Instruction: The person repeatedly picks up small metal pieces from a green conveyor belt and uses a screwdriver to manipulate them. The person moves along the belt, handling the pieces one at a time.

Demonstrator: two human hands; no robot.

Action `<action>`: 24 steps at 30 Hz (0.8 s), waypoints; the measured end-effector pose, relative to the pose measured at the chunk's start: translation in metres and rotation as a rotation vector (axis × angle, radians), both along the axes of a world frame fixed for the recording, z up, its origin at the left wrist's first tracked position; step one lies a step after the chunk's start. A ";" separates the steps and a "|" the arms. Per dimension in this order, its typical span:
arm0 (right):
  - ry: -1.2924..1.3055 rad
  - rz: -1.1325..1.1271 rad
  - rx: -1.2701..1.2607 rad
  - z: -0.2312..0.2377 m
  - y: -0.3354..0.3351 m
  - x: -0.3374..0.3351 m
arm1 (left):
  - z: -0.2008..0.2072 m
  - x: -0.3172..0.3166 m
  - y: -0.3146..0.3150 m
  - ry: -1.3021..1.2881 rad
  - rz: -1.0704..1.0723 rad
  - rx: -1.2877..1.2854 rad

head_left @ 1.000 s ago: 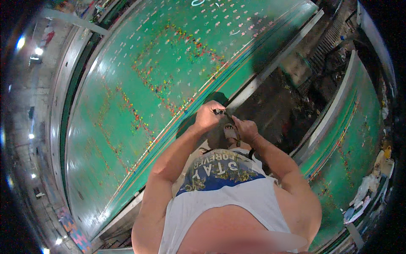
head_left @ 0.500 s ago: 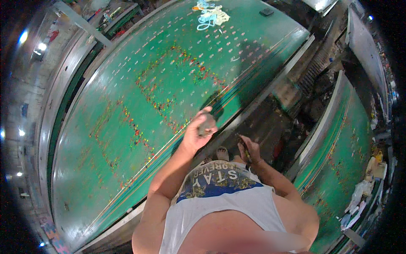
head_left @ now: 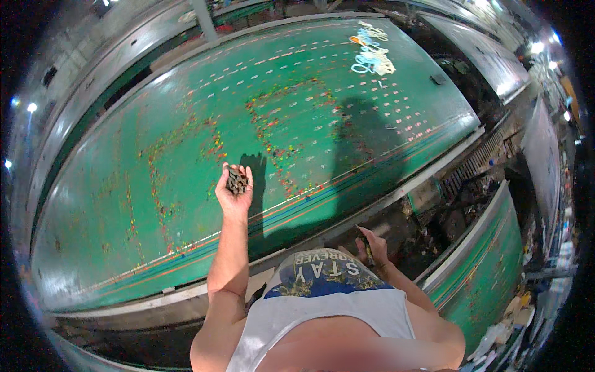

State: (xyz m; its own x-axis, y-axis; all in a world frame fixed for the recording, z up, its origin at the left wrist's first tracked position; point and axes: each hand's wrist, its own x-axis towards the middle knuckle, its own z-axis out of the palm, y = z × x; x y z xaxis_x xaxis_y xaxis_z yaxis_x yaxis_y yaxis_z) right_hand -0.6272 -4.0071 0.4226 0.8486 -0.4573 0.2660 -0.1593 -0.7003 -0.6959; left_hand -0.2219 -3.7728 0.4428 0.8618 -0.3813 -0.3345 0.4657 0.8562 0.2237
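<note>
My left hand (head_left: 234,203) is raised over the long green tabletop (head_left: 223,111), palm up, with its fingers curled around a heap of small dark pieces (head_left: 237,181). What these pieces are is too small to tell. Close to my waist, beside the table's near edge, my right hand (head_left: 378,249) is closed on a thin object whose tip shows; its kind cannot be made out. Many small red, yellow and orange pieces (head_left: 269,149) lie on the tabletop in broken lines. Rows of small pale marks (head_left: 396,105) run across it.
Blue and cream tangled strips (head_left: 372,59) lie at the far right of the table, near a small dark block (head_left: 439,79). A second green table (head_left: 477,279) stands to my right. Between the two tables runs a dark gap with a slatted grate (head_left: 474,158).
My left hand has moved left and farther out over the table, turning palm up so the dark pieces show. My right hand stays near my waist. The whole view has turned.
</note>
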 end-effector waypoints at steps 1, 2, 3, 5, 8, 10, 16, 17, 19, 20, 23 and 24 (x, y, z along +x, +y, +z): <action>0.005 0.037 -0.032 0.005 0.001 0.006 | -0.006 0.009 0.009 0.014 0.018 0.036; 0.018 0.073 -0.058 0.010 0.001 0.012 | -0.011 0.019 0.017 0.077 0.018 0.146; 0.025 0.119 -0.113 0.014 0.001 0.017 | -0.015 0.029 0.023 0.112 0.021 0.255; 0.059 0.211 -0.201 0.020 -0.003 0.028 | -0.026 0.045 0.030 0.125 -0.048 0.349; 0.115 0.329 -0.274 0.026 -0.015 0.045 | -0.034 0.076 0.032 0.037 -0.092 0.593; 0.083 0.372 -0.278 0.026 -0.029 0.062 | -0.039 0.101 0.023 -0.094 -0.110 0.827; 0.115 0.469 -0.158 0.008 -0.096 0.132 | -0.048 0.182 -0.032 -0.339 -0.109 1.610; 0.071 0.460 -0.225 0.006 -0.104 0.143 | -0.045 0.195 -0.038 -0.384 -0.104 1.673; -0.003 0.436 -0.320 -0.006 -0.125 0.173 | -0.044 0.220 -0.065 -0.419 -0.119 1.851; -0.030 0.419 -0.351 -0.012 -0.135 0.187 | -0.043 0.234 -0.078 -0.420 -0.145 1.895; 0.008 0.399 -0.377 -0.029 -0.154 0.222 | -0.041 0.271 -0.109 -0.526 -0.133 2.135; 0.056 0.384 -0.386 -0.033 -0.157 0.227 | -0.041 0.281 -0.116 -0.539 -0.144 2.141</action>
